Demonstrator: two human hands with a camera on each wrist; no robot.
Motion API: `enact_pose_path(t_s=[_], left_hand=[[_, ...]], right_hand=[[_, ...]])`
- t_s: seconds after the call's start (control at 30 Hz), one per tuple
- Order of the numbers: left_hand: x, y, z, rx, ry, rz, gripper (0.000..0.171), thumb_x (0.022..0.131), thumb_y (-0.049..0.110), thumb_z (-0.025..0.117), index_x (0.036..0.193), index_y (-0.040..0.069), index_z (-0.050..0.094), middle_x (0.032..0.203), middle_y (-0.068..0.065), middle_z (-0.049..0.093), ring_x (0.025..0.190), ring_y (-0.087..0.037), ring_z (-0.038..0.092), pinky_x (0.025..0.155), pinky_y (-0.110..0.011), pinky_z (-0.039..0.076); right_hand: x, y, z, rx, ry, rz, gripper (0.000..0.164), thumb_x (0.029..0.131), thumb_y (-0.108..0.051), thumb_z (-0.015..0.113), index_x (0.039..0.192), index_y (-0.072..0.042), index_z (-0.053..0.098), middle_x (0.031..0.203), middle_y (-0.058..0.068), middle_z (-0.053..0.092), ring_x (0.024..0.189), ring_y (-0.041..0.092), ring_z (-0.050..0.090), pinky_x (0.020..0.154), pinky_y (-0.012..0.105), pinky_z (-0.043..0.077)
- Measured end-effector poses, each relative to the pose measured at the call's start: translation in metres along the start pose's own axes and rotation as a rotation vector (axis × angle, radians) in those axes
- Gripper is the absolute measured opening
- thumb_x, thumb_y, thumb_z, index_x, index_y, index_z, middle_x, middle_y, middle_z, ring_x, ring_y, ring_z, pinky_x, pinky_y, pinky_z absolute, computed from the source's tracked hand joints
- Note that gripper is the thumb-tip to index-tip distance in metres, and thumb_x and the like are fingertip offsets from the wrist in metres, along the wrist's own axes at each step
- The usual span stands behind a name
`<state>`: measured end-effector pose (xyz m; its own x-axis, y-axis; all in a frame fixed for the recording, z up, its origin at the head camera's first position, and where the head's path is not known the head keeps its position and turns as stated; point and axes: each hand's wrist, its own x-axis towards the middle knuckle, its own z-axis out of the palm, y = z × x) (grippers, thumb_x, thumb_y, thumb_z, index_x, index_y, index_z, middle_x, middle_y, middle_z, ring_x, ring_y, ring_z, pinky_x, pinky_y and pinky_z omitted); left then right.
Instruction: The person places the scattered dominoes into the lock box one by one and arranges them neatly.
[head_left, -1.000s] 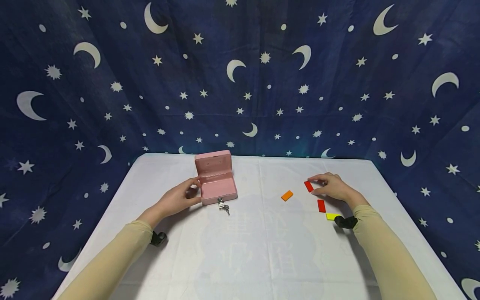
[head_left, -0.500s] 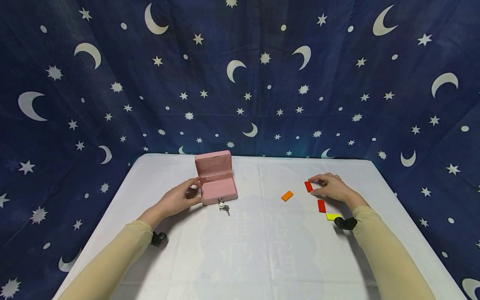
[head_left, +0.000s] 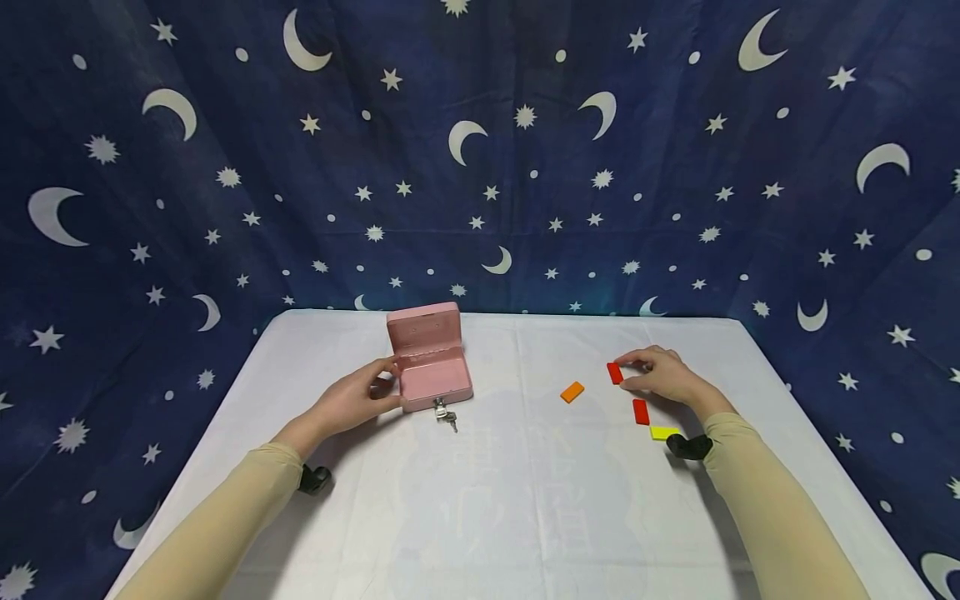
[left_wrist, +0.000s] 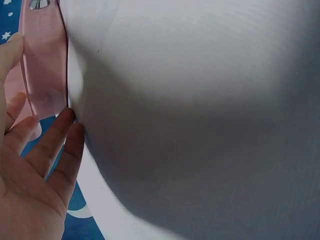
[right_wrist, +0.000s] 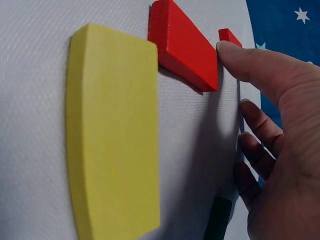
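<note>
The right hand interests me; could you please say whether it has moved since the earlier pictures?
No, in no direction I can see: against the orange block, the right hand keeps its place; only the whole head view shifts slightly.

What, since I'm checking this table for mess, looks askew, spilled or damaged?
Nothing looks spilled or damaged. Mildly askew is the orange tile, left of the far red tile and near red tile: it slants the opposite way, though loose tiles may simply lie so.

Head view looks forward-down; close-up wrist views share its tabletop (head_left: 487,521).
</note>
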<state>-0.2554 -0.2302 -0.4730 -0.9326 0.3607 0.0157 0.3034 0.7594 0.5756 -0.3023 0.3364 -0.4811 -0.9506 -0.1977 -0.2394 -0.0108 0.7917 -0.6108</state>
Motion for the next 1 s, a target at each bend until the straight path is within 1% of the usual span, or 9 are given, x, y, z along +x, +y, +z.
enact_pose_path(t_s=[0.23,0.4,0.6,0.77,1.0], left_hand=[[-0.0003,0.0007,-0.0005,-0.002,0.004,0.001,0.051,0.09,0.047,0.075,0.131,0.021,0.057,0.156,-0.002,0.045,0.123,-0.025,0.062,0.102,-0.052,0.048],[-0.0007,0.0017,-0.0003,-0.005,0.002,0.002,0.051,0.09,0.048,0.075,0.129,0.021,0.058,0.158,-0.002,0.043,0.123,-0.026,0.062,0.101,-0.052,0.048],[-0.0011,0.0008,-0.0002,-0.005,0.002,-0.001,0.052,0.09,0.049,0.075,0.129,0.021,0.058,0.158,-0.001,0.042,0.123,-0.025,0.062,0.101,-0.052,0.048],[-0.0001,0.0004,-0.0002,-0.008,0.003,-0.005,0.053,0.089,0.049,0.076,0.131,0.021,0.058,0.157,-0.002,0.044,0.123,-0.025,0.062,0.102,-0.052,0.048],[0.0009,0.0006,0.0,-0.015,-0.004,-0.003,0.051,0.09,0.044,0.076,0.13,0.019,0.058,0.157,-0.003,0.043,0.123,-0.026,0.062,0.103,-0.051,0.048]], right_hand=[[0.0034,0.0028,0.0002,0.002,0.003,0.004,0.059,0.088,-0.034,0.079,0.14,-0.013,0.06,0.145,0.021,0.046,0.13,0.042,0.033,0.103,0.066,0.038],[0.0023,0.0032,0.0012,-0.017,0.012,-0.012,0.06,0.087,-0.037,0.079,0.139,-0.012,0.061,0.143,0.021,0.048,0.128,0.042,0.034,0.102,0.065,0.039],[0.0021,0.0018,0.0018,-0.028,0.028,-0.007,0.057,0.088,-0.034,0.079,0.138,-0.013,0.063,0.141,0.019,0.05,0.128,0.04,0.036,0.102,0.063,0.041],[0.0019,-0.0002,0.0021,-0.045,0.031,-0.005,0.056,0.089,-0.034,0.079,0.138,-0.012,0.063,0.14,0.02,0.051,0.127,0.041,0.038,0.101,0.063,0.042],[-0.0001,-0.0021,0.0023,-0.07,0.039,-0.024,0.053,0.09,-0.033,0.078,0.138,-0.014,0.063,0.129,0.016,0.058,0.12,0.037,0.042,0.099,0.059,0.044]])
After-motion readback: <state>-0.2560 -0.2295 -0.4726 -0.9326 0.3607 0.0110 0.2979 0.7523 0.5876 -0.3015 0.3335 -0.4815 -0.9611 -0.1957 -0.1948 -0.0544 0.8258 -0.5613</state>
